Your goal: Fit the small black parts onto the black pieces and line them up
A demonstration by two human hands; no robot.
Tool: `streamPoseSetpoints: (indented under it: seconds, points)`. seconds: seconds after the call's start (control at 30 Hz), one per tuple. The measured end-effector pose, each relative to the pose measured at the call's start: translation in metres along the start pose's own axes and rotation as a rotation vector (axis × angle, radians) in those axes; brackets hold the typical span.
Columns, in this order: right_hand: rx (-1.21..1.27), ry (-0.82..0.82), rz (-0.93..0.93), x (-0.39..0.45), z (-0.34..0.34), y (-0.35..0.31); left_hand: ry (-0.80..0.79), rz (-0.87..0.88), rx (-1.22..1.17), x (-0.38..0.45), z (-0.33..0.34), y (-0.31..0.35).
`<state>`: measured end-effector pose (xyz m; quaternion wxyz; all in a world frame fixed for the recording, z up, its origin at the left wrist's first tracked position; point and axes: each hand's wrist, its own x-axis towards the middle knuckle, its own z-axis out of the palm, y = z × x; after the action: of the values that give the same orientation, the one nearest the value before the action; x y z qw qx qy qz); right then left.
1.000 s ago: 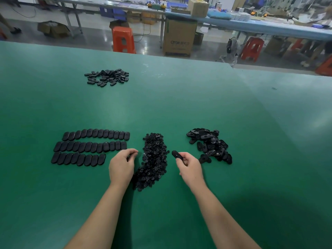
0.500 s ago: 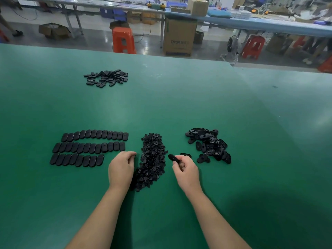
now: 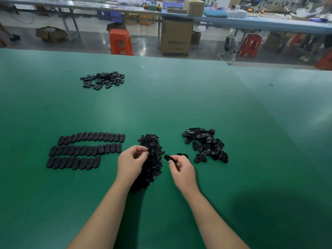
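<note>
A heap of small black parts (image 3: 152, 159) lies in the middle of the green table. My left hand (image 3: 130, 163) rests at its left edge, fingertips pinched at the heap; whether a part is between them is hidden. My right hand (image 3: 182, 170) holds one oblong black piece (image 3: 168, 157) just right of the heap. A loose pile of black pieces (image 3: 206, 145) lies further right, with one stray piece (image 3: 182, 155) beside my fingers. Three neat rows of black pieces (image 3: 86, 150) lie at the left.
Another small pile of black pieces (image 3: 103, 79) sits far back on the left of the green table (image 3: 179, 105). Beyond the table edge stand an orange stool (image 3: 120, 42), a cardboard box (image 3: 176, 36), a red stool (image 3: 249, 44) and long workbenches.
My left hand has moved right from the rows onto the heap of small parts. My right hand has drawn the black piece left, away from the loose pile.
</note>
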<state>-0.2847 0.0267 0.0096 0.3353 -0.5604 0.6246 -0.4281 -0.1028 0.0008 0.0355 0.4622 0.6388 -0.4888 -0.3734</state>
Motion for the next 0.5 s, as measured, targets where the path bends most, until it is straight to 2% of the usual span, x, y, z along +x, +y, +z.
streamPoseSetpoints:
  seconds: [0.23,0.33,0.5]
  points:
    - [0.086,0.041,0.027,0.001,-0.001,0.003,-0.088,-0.123,-0.209,-0.006,0.023,0.015]
    - [0.072,0.02,0.021,0.001,-0.001,0.003,-0.098,-0.141,-0.166,-0.008,0.027,0.015]
    - [0.048,0.024,0.026,0.002,-0.002,0.002,-0.137,-0.061,0.003,-0.015,0.036,0.014]
